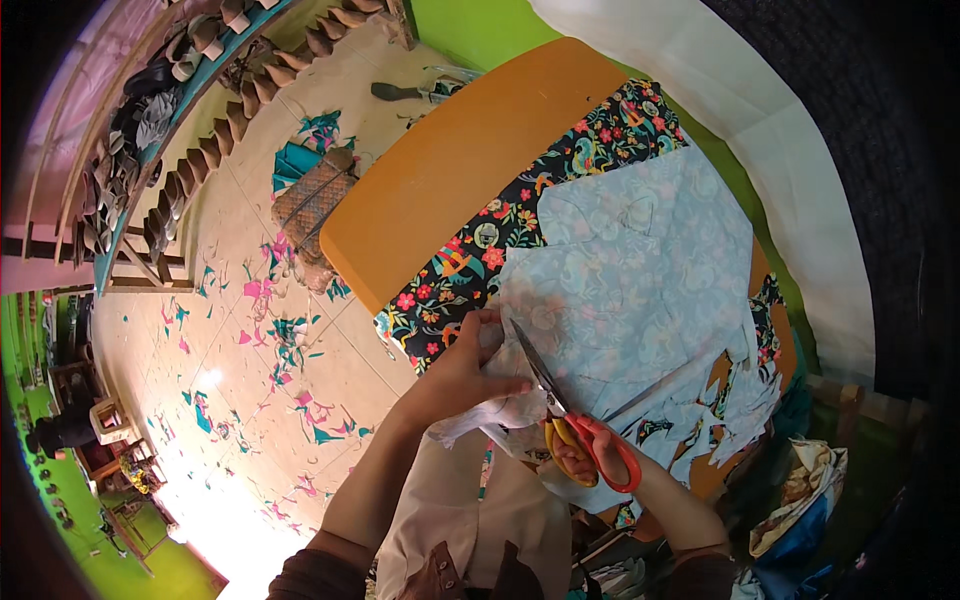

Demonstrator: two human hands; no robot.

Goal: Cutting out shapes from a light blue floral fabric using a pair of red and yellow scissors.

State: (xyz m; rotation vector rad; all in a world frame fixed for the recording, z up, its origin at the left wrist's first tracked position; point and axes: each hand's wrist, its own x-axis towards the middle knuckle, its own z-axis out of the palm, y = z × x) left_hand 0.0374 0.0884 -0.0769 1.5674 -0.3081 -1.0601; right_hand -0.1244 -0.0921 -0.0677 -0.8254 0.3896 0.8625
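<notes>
A floral fabric is spread over an orange tabletop, mostly pale reverse side up, with a black printed strip along its far left side. At its near left edge my left hand grips the cloth between thumb and fingers. My right hand holds scissors by their red and yellow handles, with fingers through the loops. Their blades point up and left across the pale cloth, close to my left thumb. Whether the lower blade lies under the cloth is hard to see.
Cut fabric strips hang at the table's right. Teal and pink scraps litter the tiled floor beside a brown tied bundle. Shoe forms line a shelf at upper left. A patterned cloth bag sits at lower right.
</notes>
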